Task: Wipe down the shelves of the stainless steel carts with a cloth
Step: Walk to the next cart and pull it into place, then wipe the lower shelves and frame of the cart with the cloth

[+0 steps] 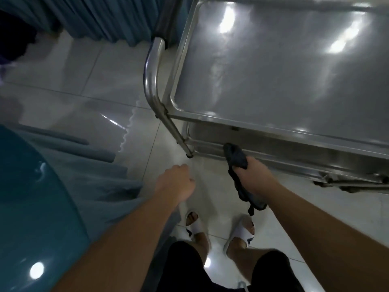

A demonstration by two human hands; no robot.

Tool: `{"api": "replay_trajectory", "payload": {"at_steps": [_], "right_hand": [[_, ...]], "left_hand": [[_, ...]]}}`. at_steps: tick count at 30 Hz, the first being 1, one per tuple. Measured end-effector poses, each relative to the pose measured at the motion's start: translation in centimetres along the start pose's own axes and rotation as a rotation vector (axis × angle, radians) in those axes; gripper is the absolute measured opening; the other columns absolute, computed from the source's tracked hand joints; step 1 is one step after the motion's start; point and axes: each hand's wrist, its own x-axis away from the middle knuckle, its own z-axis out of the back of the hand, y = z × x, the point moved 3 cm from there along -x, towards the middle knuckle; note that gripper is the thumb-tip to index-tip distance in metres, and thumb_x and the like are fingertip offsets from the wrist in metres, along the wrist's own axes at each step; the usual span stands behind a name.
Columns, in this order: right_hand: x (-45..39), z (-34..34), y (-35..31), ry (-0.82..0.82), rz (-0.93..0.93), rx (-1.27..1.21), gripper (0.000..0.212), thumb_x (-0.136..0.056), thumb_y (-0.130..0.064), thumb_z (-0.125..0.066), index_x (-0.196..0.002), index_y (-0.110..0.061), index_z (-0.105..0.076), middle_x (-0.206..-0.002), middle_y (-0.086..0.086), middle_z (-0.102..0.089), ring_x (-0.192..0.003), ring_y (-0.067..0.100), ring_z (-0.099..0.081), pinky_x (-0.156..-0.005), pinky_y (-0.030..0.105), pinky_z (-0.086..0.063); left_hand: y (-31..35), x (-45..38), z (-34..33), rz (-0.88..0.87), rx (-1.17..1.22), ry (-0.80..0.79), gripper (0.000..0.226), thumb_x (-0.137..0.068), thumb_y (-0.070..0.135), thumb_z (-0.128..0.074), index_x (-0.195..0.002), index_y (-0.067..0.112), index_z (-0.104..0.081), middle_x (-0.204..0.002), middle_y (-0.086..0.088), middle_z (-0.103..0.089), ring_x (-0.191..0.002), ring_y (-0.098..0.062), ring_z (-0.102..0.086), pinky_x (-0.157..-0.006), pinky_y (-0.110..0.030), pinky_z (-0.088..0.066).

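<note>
A glossy floor of pale square tiles (109,66) fills the middle of the view, streaked with reflected light. At its far edge hangs a pleated blue-grey fabric curtain (99,15), its hem just above the tiles. On the near left of the floor spreads a wrinkled blue-grey sheet (88,178), and beside that lies a shiny teal rounded surface (27,207) with a bright light spot. Two white open-toed slide sandals (242,230) stand on the tiles below black shorts (185,268).

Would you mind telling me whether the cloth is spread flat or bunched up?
Bunched up. The right hand grips the dark cloth crumpled, one end at the lower shelf rim, the other dangling below the wrist.
</note>
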Motion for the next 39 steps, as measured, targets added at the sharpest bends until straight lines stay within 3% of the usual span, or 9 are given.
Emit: {"api": "replay_trajectory", "payload": {"at_steps": [4,8,11,18,20,22,24,26,39], "right_hand": [[-6.4,-2.7,1.5,0.06,-0.007,-0.105,0.028,-0.103,-0.042,-0.055,-0.116,-0.018,-0.062,-0.1,0.01,-0.069,-0.091,0.035,-0.065,-0.073,0.041,-0.05],[-12.2,-3.2,2.3,0.225,0.094,-0.225,0.025,-0.101,-0.046,-0.057,-0.091,-0.023,-0.062,-0.081,0.003,-0.068,-0.076,0.025,-0.065,-0.059,0.034,-0.043],[-16.6,-3.1,2.3,0.318,0.078,-0.305,0.026,-0.099,-0.051,-0.057,-0.098,-0.026,-0.063,-0.091,-0.003,-0.067,-0.079,0.017,-0.064,-0.068,0.031,-0.046],[-23.0,-5.4,-1.4,0.555,0.409,-0.02,0.033,-0.093,-0.061,-0.044,-0.11,-0.034,-0.052,-0.084,-0.007,-0.059,-0.065,0.01,-0.052,-0.065,0.036,-0.046],[-24.8,-8.4,-2.8,0.437,0.551,0.091,0.035,-0.095,-0.056,-0.046,-0.12,-0.033,-0.055,-0.095,-0.005,-0.064,-0.077,0.014,-0.061,-0.075,0.042,-0.055],[-26.4,-12.4,-3.9,0.22,0.641,0.279,0.045,-0.101,-0.051,-0.038,-0.139,-0.033,-0.052,-0.133,0.002,-0.064,-0.122,0.025,-0.06,-0.109,0.051,-0.046],[-27.7,-15.3,-4.3,0.105,0.69,0.517,0.059,-0.106,-0.055,-0.016,-0.161,-0.037,-0.026,-0.17,-0.004,-0.026,-0.158,0.023,-0.017,-0.128,0.054,-0.01],[-28.5,-16.2,-4.1,0.129,0.726,0.602,0.059,-0.108,-0.054,-0.006,-0.165,-0.038,-0.013,-0.174,-0.01,-0.007,-0.16,0.019,0.001,-0.128,0.053,0.001],[-31.0,-0.7,11.7,0.539,0.145,0.612,0.075,-0.102,-0.059,-0.006,-0.166,-0.021,-0.011,-0.174,0.003,-0.009,-0.16,0.029,-0.009,-0.128,0.053,-0.011]], "left_hand": [[-2.6,-6.6,-1.6,0.099,0.193,0.092,0.046,-0.102,0.039,-0.052,-0.146,0.026,-0.049,-0.142,-0.006,-0.057,-0.12,-0.029,-0.061,-0.1,-0.045,-0.053],[-4.9,-13.1,-2.4,0.158,0.412,0.295,0.051,-0.104,0.048,-0.054,-0.149,0.025,-0.048,-0.146,-0.004,-0.057,-0.125,-0.027,-0.061,-0.104,-0.045,-0.053],[-5.6,-16.5,-3.0,0.128,0.565,0.575,0.064,-0.099,0.059,-0.06,-0.149,0.02,-0.051,-0.14,0.001,-0.062,-0.122,-0.02,-0.063,-0.096,-0.036,-0.054],[-5.9,-22.4,-3.0,-0.174,1.149,0.9,0.013,-0.096,0.045,-0.072,-0.099,0.035,-0.063,-0.091,0.005,-0.07,-0.079,0.001,-0.069,-0.062,-0.015,-0.056],[-5.6,-24.2,-2.8,-0.178,1.276,0.951,0.019,-0.094,0.043,-0.072,-0.089,0.026,-0.066,-0.079,0.001,-0.073,-0.069,-0.006,-0.07,-0.059,-0.027,-0.059],[-5.3,-25.7,-3.0,-0.191,1.337,1.0,0.028,-0.094,0.038,-0.07,-0.081,0.013,-0.067,-0.065,0.0,-0.069,-0.055,-0.011,-0.064,-0.051,-0.028,-0.052],[-5.1,-26.5,-3.2,-0.247,1.381,1.062,0.039,-0.089,0.037,-0.068,-0.086,-0.002,-0.066,-0.058,0.0,-0.062,-0.051,-0.012,-0.059,-0.049,-0.023,-0.048],[-5.1,-26.9,-3.4,-0.282,1.398,1.099,0.042,-0.083,0.041,-0.066,-0.089,-0.001,-0.064,-0.057,0.0,-0.06,-0.052,-0.013,-0.059,-0.049,-0.022,-0.048],[-5.2,-27.4,-3.0,-0.351,1.384,1.175,0.024,-0.077,0.033,-0.066,-0.059,0.031,-0.05,-0.054,0.003,-0.045,-0.048,-0.018,-0.048,-0.049,-0.029,-0.043]]}}
